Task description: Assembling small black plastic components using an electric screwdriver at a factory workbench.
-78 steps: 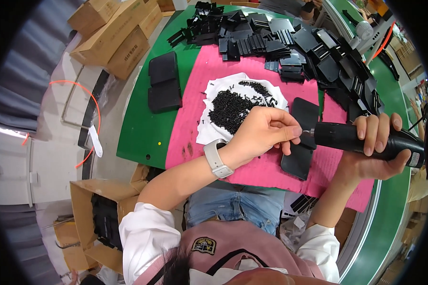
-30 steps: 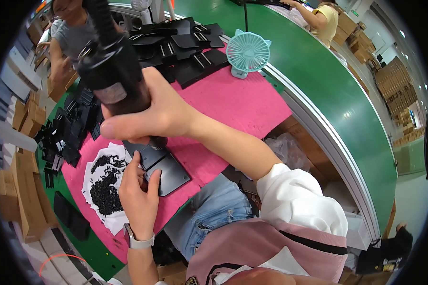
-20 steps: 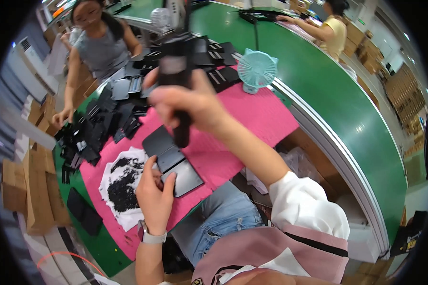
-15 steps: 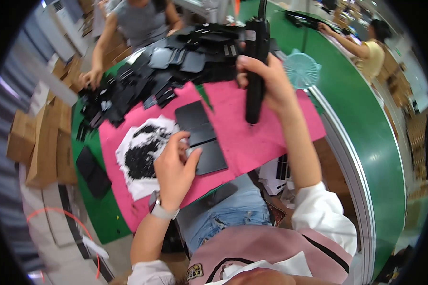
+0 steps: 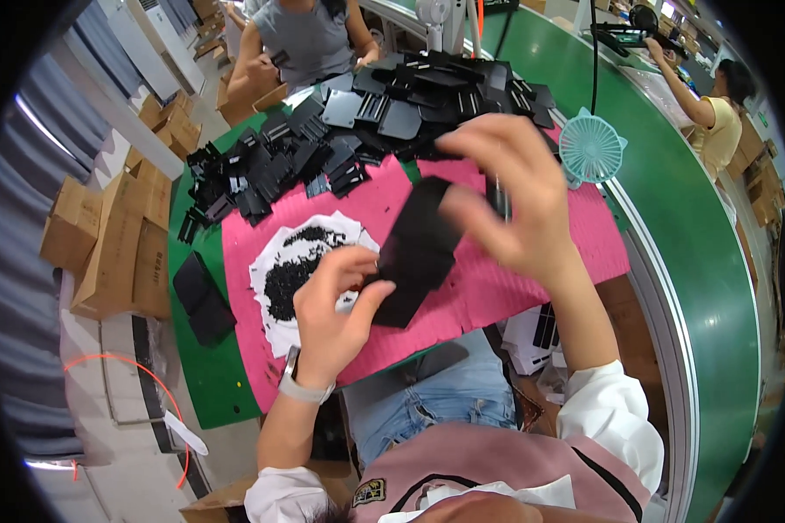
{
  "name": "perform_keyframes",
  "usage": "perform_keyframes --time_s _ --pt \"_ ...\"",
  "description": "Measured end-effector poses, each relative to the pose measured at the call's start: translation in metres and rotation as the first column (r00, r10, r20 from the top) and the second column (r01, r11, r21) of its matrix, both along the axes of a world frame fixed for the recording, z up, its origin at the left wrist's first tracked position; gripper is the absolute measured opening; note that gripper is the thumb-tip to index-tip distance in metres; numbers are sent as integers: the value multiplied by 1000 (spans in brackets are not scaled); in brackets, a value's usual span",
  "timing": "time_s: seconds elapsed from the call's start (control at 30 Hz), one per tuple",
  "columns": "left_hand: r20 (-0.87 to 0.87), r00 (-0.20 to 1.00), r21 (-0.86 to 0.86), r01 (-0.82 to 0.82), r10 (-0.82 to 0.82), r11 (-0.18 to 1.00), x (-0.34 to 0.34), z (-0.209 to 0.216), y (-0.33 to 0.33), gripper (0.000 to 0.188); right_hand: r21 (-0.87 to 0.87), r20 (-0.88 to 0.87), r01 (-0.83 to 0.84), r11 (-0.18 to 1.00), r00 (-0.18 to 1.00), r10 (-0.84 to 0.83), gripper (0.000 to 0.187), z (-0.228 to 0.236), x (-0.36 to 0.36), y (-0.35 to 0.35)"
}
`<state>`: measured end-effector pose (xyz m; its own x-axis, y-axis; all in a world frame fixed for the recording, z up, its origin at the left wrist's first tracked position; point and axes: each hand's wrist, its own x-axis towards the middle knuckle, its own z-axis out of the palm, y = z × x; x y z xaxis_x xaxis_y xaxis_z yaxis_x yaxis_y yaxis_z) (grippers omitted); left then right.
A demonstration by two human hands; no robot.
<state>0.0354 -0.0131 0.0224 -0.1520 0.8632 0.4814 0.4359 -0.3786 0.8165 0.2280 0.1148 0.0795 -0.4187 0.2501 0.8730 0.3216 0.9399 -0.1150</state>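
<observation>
The black plate (image 5: pixel 417 253) is over the pink mat (image 5: pixel 493 292) on the counter (image 5: pixel 205 383), its long axis slanting from near left to far right. Half a second ago its far end leaned left and my right hand (image 5: pixel 523 200) held a black screwdriver; now those blurred fingers spread wide by its far right. It sits just right of my left hand (image 5: pixel 333 307), bent narrow at its edge; whether I grip it, I cannot tell.
</observation>
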Motion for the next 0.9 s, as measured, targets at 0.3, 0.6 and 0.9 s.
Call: perform_keyframes --time_s 0.3,0.6,0.9 --pt "-331 940 320 36 77 947 -31 33 -41 42 -488 604 -218 845 614 508 46 6 -29 -47" --pt "518 840 58 -220 159 974 -30 -19 -47 42 -645 -107 -537 544 768 632 39 -38 -86 -77" --pt "504 636 52 -698 585 715 -101 -31 -136 22 -875 -432 -399 -273 392 812 44 -14 -88 -73"
